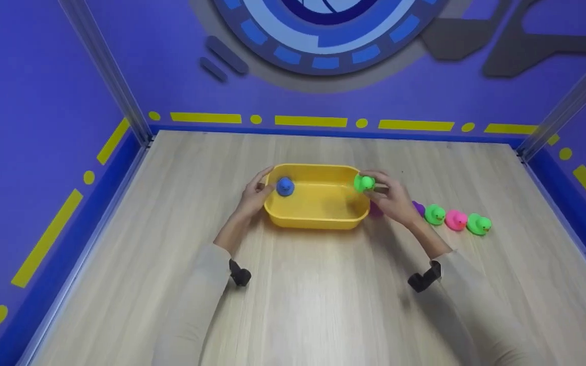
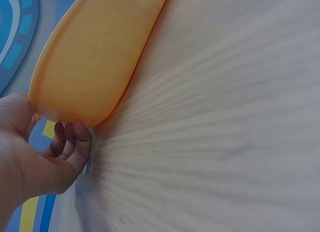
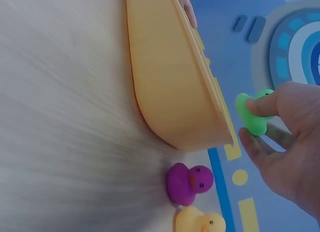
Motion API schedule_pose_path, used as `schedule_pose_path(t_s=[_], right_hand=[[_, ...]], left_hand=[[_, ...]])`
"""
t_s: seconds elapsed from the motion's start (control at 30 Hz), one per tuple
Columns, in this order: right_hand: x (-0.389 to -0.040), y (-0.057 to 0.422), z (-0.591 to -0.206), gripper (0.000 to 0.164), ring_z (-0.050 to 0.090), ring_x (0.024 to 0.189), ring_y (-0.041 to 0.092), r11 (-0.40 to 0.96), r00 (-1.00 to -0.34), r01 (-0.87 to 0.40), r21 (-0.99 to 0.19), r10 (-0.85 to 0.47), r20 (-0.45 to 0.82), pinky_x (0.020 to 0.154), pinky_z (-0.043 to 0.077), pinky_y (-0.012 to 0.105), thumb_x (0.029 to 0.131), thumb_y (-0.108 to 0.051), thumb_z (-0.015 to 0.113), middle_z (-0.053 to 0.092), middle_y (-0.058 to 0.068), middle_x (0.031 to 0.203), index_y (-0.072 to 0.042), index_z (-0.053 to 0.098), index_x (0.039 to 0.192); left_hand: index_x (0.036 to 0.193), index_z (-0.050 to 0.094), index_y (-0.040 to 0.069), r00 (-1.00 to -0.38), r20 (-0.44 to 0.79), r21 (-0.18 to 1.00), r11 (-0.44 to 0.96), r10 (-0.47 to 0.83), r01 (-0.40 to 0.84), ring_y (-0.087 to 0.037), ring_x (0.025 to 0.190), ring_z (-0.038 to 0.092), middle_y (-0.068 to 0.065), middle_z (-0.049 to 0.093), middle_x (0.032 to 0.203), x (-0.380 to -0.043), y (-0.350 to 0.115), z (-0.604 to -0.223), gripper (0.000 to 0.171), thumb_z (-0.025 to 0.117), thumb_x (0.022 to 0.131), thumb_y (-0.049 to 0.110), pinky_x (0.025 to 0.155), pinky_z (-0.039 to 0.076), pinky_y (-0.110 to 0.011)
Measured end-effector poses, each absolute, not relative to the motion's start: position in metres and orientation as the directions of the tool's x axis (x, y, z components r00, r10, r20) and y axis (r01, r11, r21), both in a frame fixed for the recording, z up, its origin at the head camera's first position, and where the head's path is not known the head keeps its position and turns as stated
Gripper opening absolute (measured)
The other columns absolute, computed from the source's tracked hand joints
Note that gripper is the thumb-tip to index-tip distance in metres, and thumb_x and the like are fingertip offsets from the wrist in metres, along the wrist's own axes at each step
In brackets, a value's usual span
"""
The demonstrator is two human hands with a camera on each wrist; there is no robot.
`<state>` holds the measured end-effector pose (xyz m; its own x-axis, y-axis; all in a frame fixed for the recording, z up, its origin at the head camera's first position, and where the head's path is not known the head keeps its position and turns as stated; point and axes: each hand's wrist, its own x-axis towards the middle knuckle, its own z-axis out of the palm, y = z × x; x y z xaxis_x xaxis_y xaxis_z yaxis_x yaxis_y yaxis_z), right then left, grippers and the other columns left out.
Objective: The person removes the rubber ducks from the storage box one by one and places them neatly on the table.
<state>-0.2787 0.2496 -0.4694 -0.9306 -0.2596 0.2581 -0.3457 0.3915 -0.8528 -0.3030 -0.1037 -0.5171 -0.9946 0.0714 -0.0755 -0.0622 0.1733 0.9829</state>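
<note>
A yellow tub (image 1: 318,201) sits on the table, with a blue rubber duck (image 1: 285,186) inside at its left end. My left hand (image 1: 256,195) grips the tub's left end, thumb at the rim and fingers curled against the outer wall, as the left wrist view also shows. Over the right end of the tub, my right hand (image 1: 392,195) pinches a green rubber duck (image 1: 364,183) between thumb and fingers. In the right wrist view this duck (image 3: 254,114) is higher than the rim.
Right of the tub runs a row of ducks: a purple duck (image 3: 185,184) close to the tub wall, a yellow duck (image 3: 197,221), another purple one partly behind my wrist, a green duck (image 1: 435,214), a pink duck (image 1: 456,220) and a green end duck (image 1: 478,224). Blue panels (image 1: 171,76) enclose the table.
</note>
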Motion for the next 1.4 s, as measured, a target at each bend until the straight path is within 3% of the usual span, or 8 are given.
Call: schedule_pose_path(t_s=[0.17,0.63,0.7,0.8,0.9,0.97,1.1,1.4], right_hand=[[-0.277,0.262,-0.467,0.044,0.057,0.131,0.038,0.402,-0.942,-0.326,-0.856,-0.214,0.258,0.105,0.050,0.042,0.094,0.010,0.063,0.055,0.023,0.142,0.003,0.060,0.137],[-0.252,0.274,-0.445,0.039,0.057,0.126,0.046,0.465,-0.953,-0.301,-0.833,-0.181,0.243,0.105,0.046,0.055,0.094,0.012,0.061,0.052,0.033,0.138,0.013,0.058,0.133],[-0.250,0.281,-0.445,0.038,0.057,0.126,0.045,0.484,-0.956,-0.293,-0.825,-0.162,0.245,0.105,0.048,0.051,0.094,0.012,0.062,0.052,0.033,0.140,0.014,0.058,0.132],[-0.252,0.296,-0.452,0.039,0.057,0.125,0.042,0.490,-0.958,-0.286,-0.824,-0.135,0.252,0.103,0.052,0.035,0.093,0.013,0.063,0.052,0.032,0.139,0.013,0.059,0.132],[-0.258,0.313,-0.464,0.040,0.059,0.120,0.029,0.487,-0.958,-0.283,-0.826,-0.116,0.260,0.097,0.051,0.014,0.092,0.012,0.065,0.054,0.029,0.137,0.010,0.061,0.132],[-0.261,0.324,-0.470,0.040,0.059,0.117,0.016,0.488,-0.959,-0.282,-0.826,-0.108,0.263,0.093,0.048,0.007,0.092,0.010,0.066,0.055,0.027,0.136,0.008,0.062,0.132],[-0.259,0.341,-0.473,0.039,0.055,0.109,-0.005,0.509,-0.957,-0.283,-0.813,-0.095,0.273,0.091,0.047,0.005,0.092,0.007,0.069,0.057,0.024,0.134,0.005,0.064,0.131],[-0.247,0.369,-0.470,0.038,0.054,0.107,-0.011,0.557,-0.953,-0.273,-0.785,-0.044,0.300,0.090,0.046,0.003,0.093,0.004,0.070,0.057,0.024,0.131,0.006,0.063,0.131]], left_hand=[[0.155,0.044,0.029,-0.993,-0.100,0.981,0.173,0.063,-0.088,-0.017,0.094,0.047,-0.004,0.048,0.106,-0.302,-0.104,-0.516,0.053,0.058,0.104,0.024,0.071,0.045,-0.021],[0.156,0.042,0.031,-0.993,-0.108,0.974,0.204,0.042,-0.097,-0.020,0.101,0.049,-0.008,0.051,0.112,-0.300,-0.114,-0.518,0.053,0.056,0.105,0.023,0.075,0.047,-0.023],[0.156,0.042,0.031,-0.993,-0.107,0.975,0.202,0.054,-0.094,-0.020,0.101,0.049,-0.007,0.050,0.112,-0.301,-0.112,-0.518,0.053,0.056,0.105,0.024,0.075,0.047,-0.022],[0.157,0.042,0.029,-0.993,-0.092,0.978,0.193,0.073,-0.077,-0.021,0.100,0.051,-0.007,0.051,0.111,-0.302,-0.108,-0.517,0.053,0.056,0.105,0.023,0.074,0.048,-0.022],[0.156,0.043,0.027,-0.994,-0.078,0.980,0.187,0.079,-0.063,-0.023,0.097,0.053,-0.008,0.052,0.108,-0.302,-0.105,-0.516,0.053,0.056,0.105,0.022,0.073,0.049,-0.022],[0.156,0.042,0.027,-0.994,-0.076,0.979,0.194,0.081,-0.059,-0.022,0.095,0.054,-0.008,0.052,0.108,-0.302,-0.104,-0.516,0.053,0.055,0.105,0.021,0.072,0.050,-0.022],[0.156,0.042,0.029,-0.993,-0.093,0.975,0.209,0.074,-0.076,-0.021,0.096,0.053,-0.009,0.052,0.110,-0.302,-0.103,-0.517,0.053,0.054,0.106,0.022,0.073,0.049,-0.022],[0.157,0.041,0.029,-0.994,-0.084,0.969,0.237,0.070,-0.065,-0.022,0.101,0.051,-0.009,0.053,0.114,-0.302,-0.104,-0.516,0.053,0.055,0.106,0.024,0.076,0.048,-0.023]])
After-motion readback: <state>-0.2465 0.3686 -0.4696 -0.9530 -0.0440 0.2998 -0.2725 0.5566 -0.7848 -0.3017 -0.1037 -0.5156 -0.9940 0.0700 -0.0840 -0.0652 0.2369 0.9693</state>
